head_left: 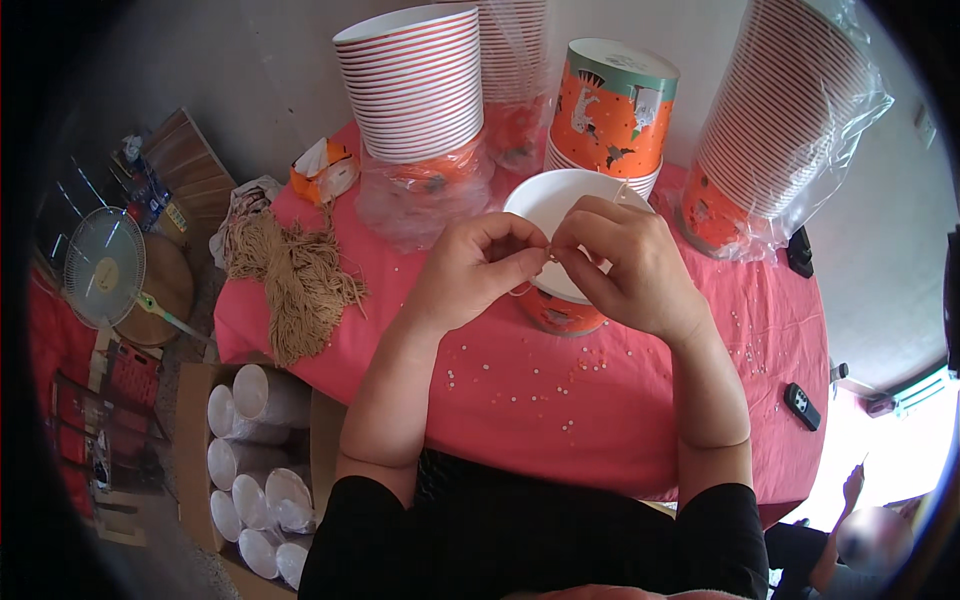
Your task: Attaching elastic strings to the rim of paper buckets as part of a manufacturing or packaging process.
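My left hand (478, 268) and my right hand (635, 262) meet fingertip to fingertip, both closed in a pinch on a thin tan cord (521, 291). They are above the near rim of an open paper bucket (560, 315), orange outside and white inside. Part of the cord loops below the left fingers, and another bit shows by the bucket's far rim. The fingers hide the point where the cord is pinched. To the left lies a thick bundle of similar tan cords (300, 285).
Stacked paper buckets (410, 85) stand behind, with an upside-down orange stack (615, 110) and a plastic-wrapped stack (770, 130) farther right. Small paper dots litter the pink tablecloth (480, 430). A dark remote-like device (802, 406) lies right. Below left, a carton (195, 440) holds wrapped cups. Another person (820, 550) is at lower right.
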